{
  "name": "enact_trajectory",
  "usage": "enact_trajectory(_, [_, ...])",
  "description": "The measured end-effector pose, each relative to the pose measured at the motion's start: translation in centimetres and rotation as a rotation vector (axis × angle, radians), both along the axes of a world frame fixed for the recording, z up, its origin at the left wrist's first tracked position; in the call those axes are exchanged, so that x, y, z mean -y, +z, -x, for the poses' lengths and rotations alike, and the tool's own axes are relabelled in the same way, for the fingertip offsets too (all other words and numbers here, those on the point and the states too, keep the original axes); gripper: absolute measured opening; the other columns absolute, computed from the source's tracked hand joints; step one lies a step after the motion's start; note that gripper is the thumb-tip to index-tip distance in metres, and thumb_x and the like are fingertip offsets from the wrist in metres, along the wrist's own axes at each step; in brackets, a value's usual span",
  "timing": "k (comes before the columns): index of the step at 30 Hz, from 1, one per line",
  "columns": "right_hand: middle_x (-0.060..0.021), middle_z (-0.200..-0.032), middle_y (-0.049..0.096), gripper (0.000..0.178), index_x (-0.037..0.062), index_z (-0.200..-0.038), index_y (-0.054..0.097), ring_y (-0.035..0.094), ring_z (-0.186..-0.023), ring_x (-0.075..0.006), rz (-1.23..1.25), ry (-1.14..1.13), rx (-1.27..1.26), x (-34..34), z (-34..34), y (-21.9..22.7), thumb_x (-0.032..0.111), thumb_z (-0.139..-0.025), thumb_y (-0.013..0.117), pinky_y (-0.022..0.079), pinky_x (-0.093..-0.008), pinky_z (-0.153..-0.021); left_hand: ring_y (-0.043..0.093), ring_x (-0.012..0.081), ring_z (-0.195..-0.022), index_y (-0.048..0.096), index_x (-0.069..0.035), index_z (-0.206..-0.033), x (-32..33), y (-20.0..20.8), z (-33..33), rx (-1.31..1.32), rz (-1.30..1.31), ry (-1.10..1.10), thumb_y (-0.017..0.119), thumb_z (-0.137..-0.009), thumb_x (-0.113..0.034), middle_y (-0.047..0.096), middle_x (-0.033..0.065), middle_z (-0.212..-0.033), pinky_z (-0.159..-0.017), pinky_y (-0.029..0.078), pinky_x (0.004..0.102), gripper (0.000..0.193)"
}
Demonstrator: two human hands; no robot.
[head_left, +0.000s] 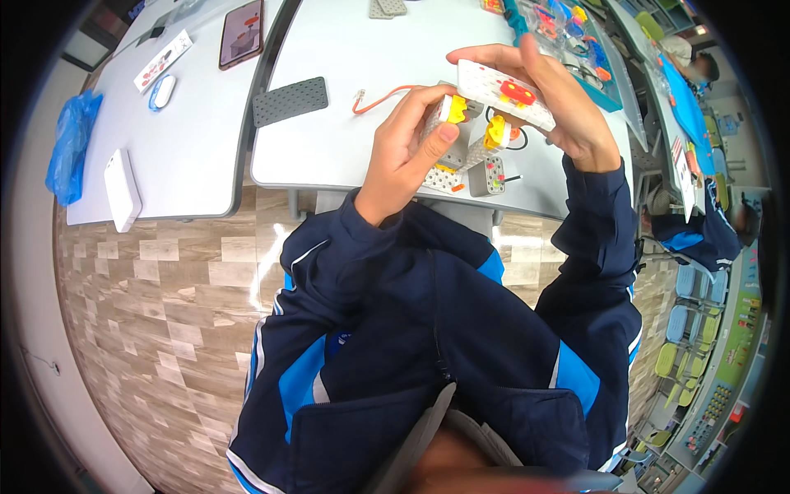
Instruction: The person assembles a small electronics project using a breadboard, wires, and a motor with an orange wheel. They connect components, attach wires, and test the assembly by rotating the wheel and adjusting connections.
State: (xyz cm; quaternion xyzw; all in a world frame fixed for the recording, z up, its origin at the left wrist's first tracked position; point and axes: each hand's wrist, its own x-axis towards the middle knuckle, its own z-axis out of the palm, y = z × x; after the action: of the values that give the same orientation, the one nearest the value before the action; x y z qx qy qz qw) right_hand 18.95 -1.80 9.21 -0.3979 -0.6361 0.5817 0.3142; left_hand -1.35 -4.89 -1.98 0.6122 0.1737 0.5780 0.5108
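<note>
A toy model of grey holed blocks with yellow pieces (465,144) is held above the pale grey surface (329,156). The left hand (403,156) has a tight grip on its blocks. The right hand (568,107) holds its white holed plate (494,86). Behind the model, a clear box (576,41) holds bright small parts.

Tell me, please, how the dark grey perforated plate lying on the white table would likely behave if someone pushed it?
The dark grey perforated plate lies flat, so it would probably slide, not tip or roll. It looks like thin, rigid plastic, likely light. The smooth white table probably offers little grip.

Both hands (403,156) on block model (477,140)
</note>
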Motion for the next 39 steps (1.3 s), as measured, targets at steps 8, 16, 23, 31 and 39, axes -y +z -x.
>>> enact_trajectory(8, [-0.0053, -0.121, 0.066, 0.081, 0.0085, -0.137, 0.067, 0.063, -0.109, -0.0150, -0.488, 0.054, 0.379, 2.6, 0.7, 1.8, 0.015, -0.060, 0.091, 0.047, -0.0274, -0.098, 0.057, 0.0179, -0.113, 0.055, 0.006, -0.131, 0.5, 0.4, -0.1, 0.048, 0.069, 0.011, 0.063, -0.103, -0.016, 0.061, 0.0118, -0.119, -0.102, 0.042, 0.0311, 0.037])
enact_trajectory(16, [-0.0079, -0.110, 0.064, 0.069, 0.0073, -0.136, 0.067, 0.061, -0.102, -0.0207, -0.756, -0.050, 0.555, 3.8, 2.0, 0.9, 0.021, -0.072, 0.088, 0.047, -0.0311, -0.092, 0.059, 0.0189, -0.112, 0.054, 0.007, -0.132, 0.9, 0.5, -0.2, 0.073, 0.105, 0.032, 0.063, -0.102, -0.015, 0.061, 0.0122, -0.120, -0.101, 0.045, 0.0315, 0.039])
enact_trajectory(23, [-0.0083, -0.103, 0.060, 0.067, 0.0067, -0.137, 0.067, 0.058, -0.095, -0.0218, -0.842, -0.175, 0.541, 5.0, 2.6, 0.1, 0.021, -0.074, 0.086, 0.047, -0.0314, -0.088, 0.059, 0.0197, -0.113, 0.054, 0.006, -0.133, 1.0, 0.4, -0.2, 0.078, 0.090, 0.034, 0.064, -0.103, -0.017, 0.060, 0.0128, -0.122, -0.100, 0.046, 0.0318, 0.039])
enact_trajectory(31, [-0.0089, -0.101, 0.058, 0.065, 0.0041, -0.137, 0.066, 0.056, -0.092, -0.0211, -0.879, -0.168, 0.507, 5.0, 2.2, -0.2, 0.018, -0.076, 0.083, 0.046, -0.0313, -0.085, 0.060, 0.0198, -0.113, 0.055, 0.006, -0.131, 0.9, 0.1, -0.4, 0.074, 0.081, 0.038, 0.065, -0.102, -0.019, 0.060, 0.0132, -0.124, -0.099, 0.046, 0.0317, 0.039])
enact_trajectory(39, [-0.0100, -0.101, 0.058, 0.064, 0.0044, -0.138, 0.066, 0.056, -0.092, -0.0217, -0.868, -0.154, 0.539, 4.9, 2.2, -0.2, 0.017, -0.078, 0.081, 0.047, -0.0320, -0.085, 0.060, 0.0197, -0.111, 0.056, 0.005, -0.131, 0.9, 0.2, -0.3, 0.051, 0.082, 0.057, 0.065, -0.101, -0.017, 0.061, 0.0131, -0.121, -0.098, 0.047, 0.0313, 0.038])
